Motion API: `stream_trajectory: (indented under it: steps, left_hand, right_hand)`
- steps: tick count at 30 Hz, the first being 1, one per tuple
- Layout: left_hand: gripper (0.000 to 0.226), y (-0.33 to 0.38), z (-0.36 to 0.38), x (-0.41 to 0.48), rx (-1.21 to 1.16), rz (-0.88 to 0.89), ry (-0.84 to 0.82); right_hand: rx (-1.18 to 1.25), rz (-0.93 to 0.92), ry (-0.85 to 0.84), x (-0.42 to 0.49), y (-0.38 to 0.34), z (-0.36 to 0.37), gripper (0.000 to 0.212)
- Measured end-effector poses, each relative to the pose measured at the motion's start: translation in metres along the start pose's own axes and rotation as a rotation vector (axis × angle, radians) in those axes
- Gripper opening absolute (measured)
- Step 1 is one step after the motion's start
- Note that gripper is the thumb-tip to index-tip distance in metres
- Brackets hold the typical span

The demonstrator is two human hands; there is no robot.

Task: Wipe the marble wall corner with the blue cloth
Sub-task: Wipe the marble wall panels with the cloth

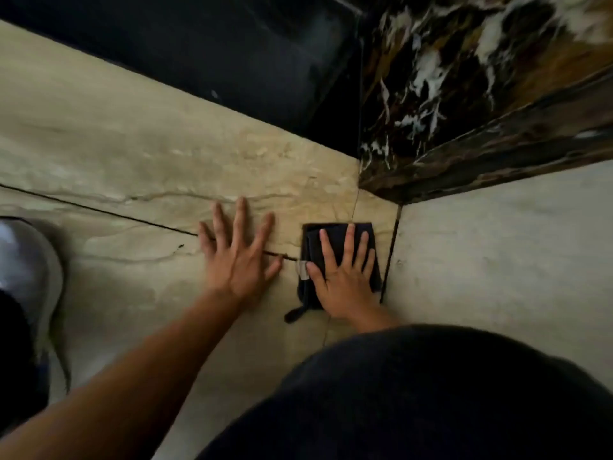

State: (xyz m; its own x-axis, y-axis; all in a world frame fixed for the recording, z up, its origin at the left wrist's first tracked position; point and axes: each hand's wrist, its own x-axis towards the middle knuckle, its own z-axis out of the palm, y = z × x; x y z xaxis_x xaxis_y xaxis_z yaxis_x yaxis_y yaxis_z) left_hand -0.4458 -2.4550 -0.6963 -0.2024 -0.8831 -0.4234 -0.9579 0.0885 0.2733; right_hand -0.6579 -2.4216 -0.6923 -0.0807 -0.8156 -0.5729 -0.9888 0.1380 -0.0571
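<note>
The folded blue cloth (335, 250) (very dark in this light) is pinned flat beneath the spread palm and fingers of the right hand (345, 273) against the beige marble wall (132, 154), just beside the corner joint (390, 257), while the left hand (237, 250) is laid open and empty on the marble just beside the cloth.

Beige veined marble (139, 154) fills most of the view, crossed by a thin dark seam (99, 209) running from the left edge. To the right lies a paler grey slab (504, 254), set off by a dark vertical joint (391, 254). Above, a glossy black panel (232, 51) meets dark brown marble with white veining (441, 78). A shiny rounded metallic object (26, 260) sits at the left edge. The light is dim.
</note>
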Motion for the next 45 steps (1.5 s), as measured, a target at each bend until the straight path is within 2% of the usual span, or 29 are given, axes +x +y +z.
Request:
stream_trajectory:
  steps: [4,6,9,11,14,16,19,23,26,30,32,39,45]
  left_hand:
    - [0.087,-0.017,-0.039,0.084,0.050,-0.057,0.071]
    - [0.089,-0.038,-0.049,0.105,0.055,-0.019,0.092]
    - [0.083,-0.060,-0.047,0.118,0.087,0.055,0.206]
    - [0.080,-0.061,-0.046,0.117,0.101,0.062,0.241]
    - [0.080,-0.060,-0.045,0.117,0.066,0.063,0.256]
    - [0.080,-0.061,-0.045,0.116,0.050,0.051,0.269]
    - [0.080,-0.058,-0.048,0.116,0.056,0.034,0.257]
    - [0.081,-0.056,-0.053,0.116,0.057,0.014,0.221]
    - [0.080,-0.056,-0.056,0.115,0.052,0.002,0.186]
    - [0.082,-0.055,-0.060,0.116,0.052,-0.012,0.155]
    - [0.083,-0.053,-0.060,0.115,0.050,-0.008,0.153]
    - [0.082,-0.058,-0.058,0.116,0.001,0.024,0.161]
    - [0.082,-0.061,-0.056,0.115,-0.047,0.053,0.225]
  right_hand:
    - [0.020,0.036,-0.036,0.064,-0.018,-0.040,0.064]
    - [0.009,0.050,0.026,0.060,-0.026,-0.041,0.065]
    - [-0.012,-0.059,0.134,0.031,-0.032,-0.017,0.064]
    - [0.002,-0.064,0.083,0.023,-0.036,-0.010,0.068]
    - [-0.011,-0.078,0.068,0.055,-0.046,-0.027,0.072]
    - [-0.044,-0.104,0.143,0.103,-0.056,-0.053,0.073]
    - [-0.087,-0.095,0.198,0.181,-0.072,-0.099,0.075]
    - [-0.021,0.004,0.129,0.251,-0.085,-0.147,0.074]
    - [-0.030,-0.016,0.082,0.241,-0.087,-0.144,0.074]
    - [-0.033,-0.057,0.017,0.164,-0.082,-0.099,0.072]
    - [-0.011,-0.031,-0.001,0.156,-0.080,-0.091,0.071]
    - [-0.024,0.088,0.062,0.261,-0.095,-0.154,0.077]
    - [-0.033,0.031,0.031,0.308,-0.104,-0.200,0.077]
